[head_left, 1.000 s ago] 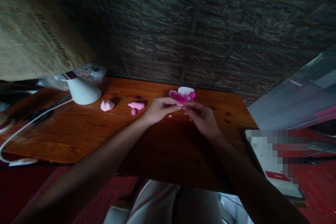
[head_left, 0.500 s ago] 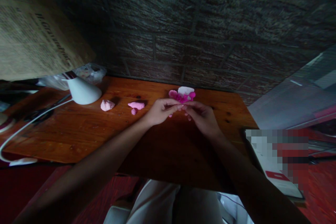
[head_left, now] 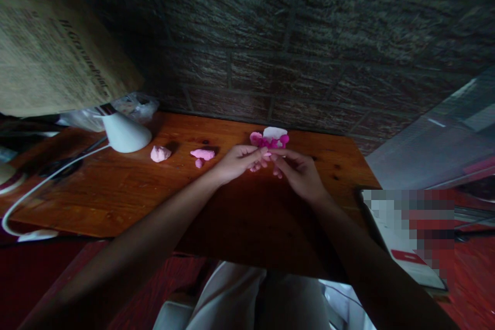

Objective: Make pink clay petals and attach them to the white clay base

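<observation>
My left hand [head_left: 236, 162] and my right hand [head_left: 297, 171] meet fingertip to fingertip over the middle of the wooden table [head_left: 127, 191]. Both are pinched together on a tiny pink bit of clay between the fingertips, too small to see well. Just beyond the fingers lies a cluster of bright magenta clay shapes [head_left: 266, 141] with a white piece [head_left: 275, 132] behind it. To the left rest a pale pink lump [head_left: 160, 153], a pink rolled piece [head_left: 202, 154] and a small pink ball [head_left: 198, 163].
A white lamp base [head_left: 124, 134] with a white cable [head_left: 34, 191] stands at the back left, crumpled plastic [head_left: 133, 105] behind it. A brown printed paper [head_left: 50, 62] hangs at upper left. A brick wall [head_left: 294, 46] backs the table. A booklet [head_left: 410, 247] lies at the right edge.
The fingertips of both hands have drawn slightly closer together and shifted a little; the clay pieces on the table have not moved.
</observation>
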The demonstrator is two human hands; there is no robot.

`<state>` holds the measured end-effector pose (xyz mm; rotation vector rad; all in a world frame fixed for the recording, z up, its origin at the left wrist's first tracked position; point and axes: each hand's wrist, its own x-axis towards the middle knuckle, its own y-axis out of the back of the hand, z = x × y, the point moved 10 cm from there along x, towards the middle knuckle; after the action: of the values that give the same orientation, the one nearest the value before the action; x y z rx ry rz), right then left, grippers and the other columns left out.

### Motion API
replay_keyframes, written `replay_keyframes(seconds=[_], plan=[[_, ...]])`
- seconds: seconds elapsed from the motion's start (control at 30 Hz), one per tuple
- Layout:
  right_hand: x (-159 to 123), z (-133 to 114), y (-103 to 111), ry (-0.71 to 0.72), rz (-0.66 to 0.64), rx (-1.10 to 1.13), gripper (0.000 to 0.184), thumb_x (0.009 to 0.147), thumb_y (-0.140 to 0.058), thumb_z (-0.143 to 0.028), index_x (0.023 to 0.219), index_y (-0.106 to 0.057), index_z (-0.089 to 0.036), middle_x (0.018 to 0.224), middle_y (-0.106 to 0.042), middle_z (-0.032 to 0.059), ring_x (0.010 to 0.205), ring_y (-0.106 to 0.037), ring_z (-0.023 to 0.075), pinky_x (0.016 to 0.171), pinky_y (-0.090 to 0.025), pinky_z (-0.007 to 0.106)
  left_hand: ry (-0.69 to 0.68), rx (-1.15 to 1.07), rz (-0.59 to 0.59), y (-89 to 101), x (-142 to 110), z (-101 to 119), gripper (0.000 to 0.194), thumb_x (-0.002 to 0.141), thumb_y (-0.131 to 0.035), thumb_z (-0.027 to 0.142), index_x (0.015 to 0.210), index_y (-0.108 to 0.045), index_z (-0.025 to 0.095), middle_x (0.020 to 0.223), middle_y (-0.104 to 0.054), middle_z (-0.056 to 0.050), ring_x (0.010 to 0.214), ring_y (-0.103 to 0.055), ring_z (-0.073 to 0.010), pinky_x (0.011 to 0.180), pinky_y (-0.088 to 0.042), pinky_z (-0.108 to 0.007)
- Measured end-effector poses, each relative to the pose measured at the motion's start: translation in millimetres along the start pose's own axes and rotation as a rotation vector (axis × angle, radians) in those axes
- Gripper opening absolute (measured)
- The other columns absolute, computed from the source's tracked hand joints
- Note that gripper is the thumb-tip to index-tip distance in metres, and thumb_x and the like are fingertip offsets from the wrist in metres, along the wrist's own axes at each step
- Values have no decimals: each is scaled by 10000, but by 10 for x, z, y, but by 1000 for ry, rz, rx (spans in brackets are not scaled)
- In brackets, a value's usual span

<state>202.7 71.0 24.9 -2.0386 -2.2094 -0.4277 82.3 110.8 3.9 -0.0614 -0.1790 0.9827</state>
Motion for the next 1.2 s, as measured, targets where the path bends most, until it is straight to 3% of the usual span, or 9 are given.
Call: replay_keyframes(seconds=[0.17, 0.33, 0.63, 0.97, 1.2], plan=[[-13, 31, 13, -32, 30, -1, 345, 805, -791, -509, 1019, -810, -239, 766, -756, 6, 586, -612, 125, 544, -504, 260, 14, 14, 17, 4, 3, -17, 464, 778, -787, 605, 704, -742, 148, 655, -683, -37, 569, -530, -97, 562, -392, -246], [-17, 15, 31, -12, 43, -16, 366, 813, -776, -539, 1010, -809, -232, 717, -730, 3, 584, -601, 128, 551, -507, 267, 39, 15, 4, -27, -8, -41, 470, 809, -759, 613, 712, -747, 154, 673, -698, -49, 580, -550, -103, 556, -392, -246], [4, -4, 51, 16, 52, -22, 426, 823, -750, -600, 939, -776, -192, 818, -771, 42, 538, -562, 100, 511, -481, 244, -44, 79, -28, -46, -21, 74, 336, 828, -773, 469, 869, -754, 136, 740, -670, -19, 609, -518, -91, 578, -397, -239], [-31, -73, 23, 111, 51, -38, 337, 864, -744, -522, 989, -790, -212, 878, -770, 39, 553, -569, 96, 511, -481, 242, -85, 157, -38, -70, -27, 140, 387, 894, -692, 502, 771, -685, 135, 664, -607, 4, 590, -506, -93, 593, -412, -243], [-30, -61, 30, 116, 59, -86, 356, 877, -727, -542, 952, -784, -198, 931, -767, 53, 515, -560, 78, 517, -493, 247, -109, 220, -22, -30, -32, 145, 330, 871, -722, 468, 899, -730, 139, 690, -624, 12, 602, -528, -97, 596, -430, -237]])
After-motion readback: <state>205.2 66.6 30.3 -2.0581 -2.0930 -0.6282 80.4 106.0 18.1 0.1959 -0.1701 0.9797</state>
